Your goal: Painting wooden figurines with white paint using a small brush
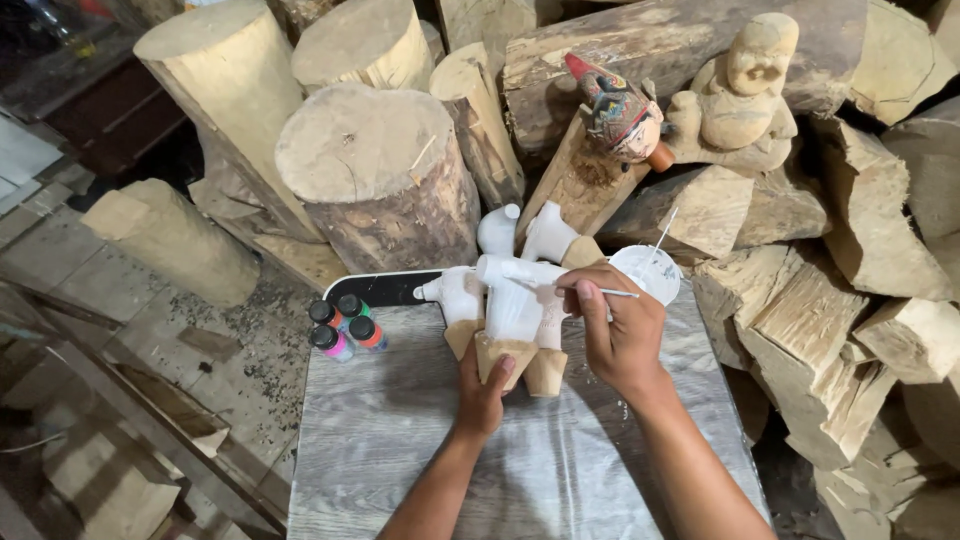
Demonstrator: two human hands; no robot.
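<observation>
A carved wooden animal figure (pixel 510 295), painted white with bare wood feet, stands on a grey wood-grain board (pixel 400 450). My left hand (pixel 485 385) grips one of its bare wooden legs from below. My right hand (pixel 620 325) holds a thin white paintbrush (pixel 560 287) with its tip against the figure's white body. Just behind my right hand sits a small round white paint cup (pixel 655 270) with a stick standing in it.
Several small paint bottles (pixel 345 325) with coloured caps stand at the board's left far corner. Logs (pixel 380 175) and split wood (pixel 800 300) pile up behind and to the right. A painted puppet head (pixel 620 115) and an unpainted carved figure (pixel 745 90) rest on the wood pile.
</observation>
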